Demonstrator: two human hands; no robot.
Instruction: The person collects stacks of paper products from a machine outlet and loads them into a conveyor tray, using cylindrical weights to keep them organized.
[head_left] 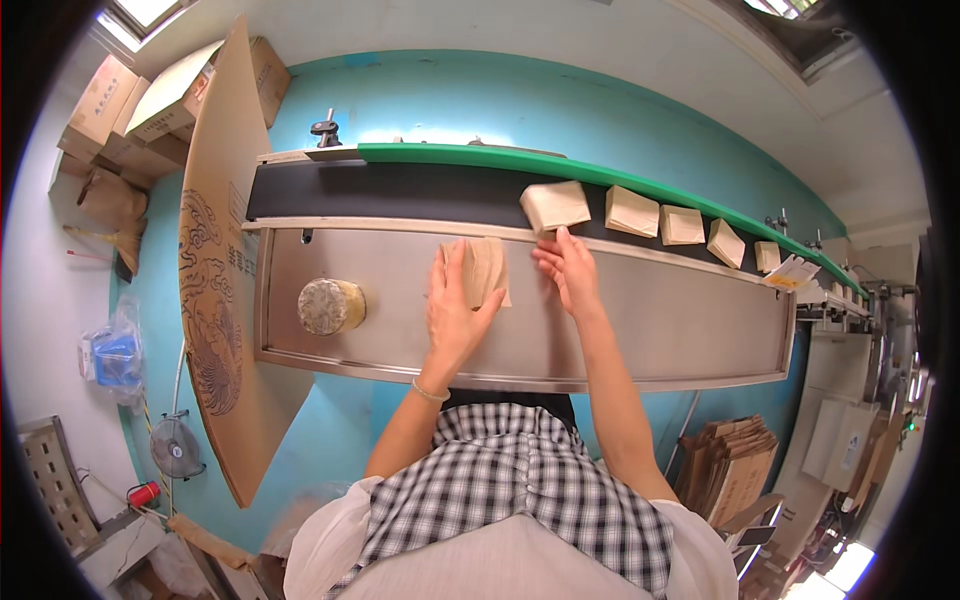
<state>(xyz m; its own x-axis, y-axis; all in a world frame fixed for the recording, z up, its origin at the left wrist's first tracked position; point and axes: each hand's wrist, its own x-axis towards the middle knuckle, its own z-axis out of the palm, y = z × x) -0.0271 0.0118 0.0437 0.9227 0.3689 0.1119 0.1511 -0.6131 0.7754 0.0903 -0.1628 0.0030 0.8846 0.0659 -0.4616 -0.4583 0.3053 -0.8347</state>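
Note:
On the steel tray table (pixel 640 330), my left hand (pixel 456 315) closes around a brown paper packet (pixel 487 268), fingers along its left side and thumb at its lower right. To the right, my right hand (pixel 572 275) reaches up to the conveyor's near rail with its fingers apart. Its fingertips are at the lower edge of another paper packet (pixel 557 206), which lies on the black belt (pixel 400 190) with its near edge at the rail. Whether the fingertips press on that packet is hard to make out. A round, lidded jar (pixel 328 306) stands on the tray to the left.
Further packets (pixel 632 212) sit in a row along the belt toward the right, beside a green guide rail (pixel 450 153). A large cardboard sheet (pixel 222 300) stands at the tray's left end. A white-and-yellow card (pixel 792 273) is at the right end; folded cartons (pixel 728 465) lean below.

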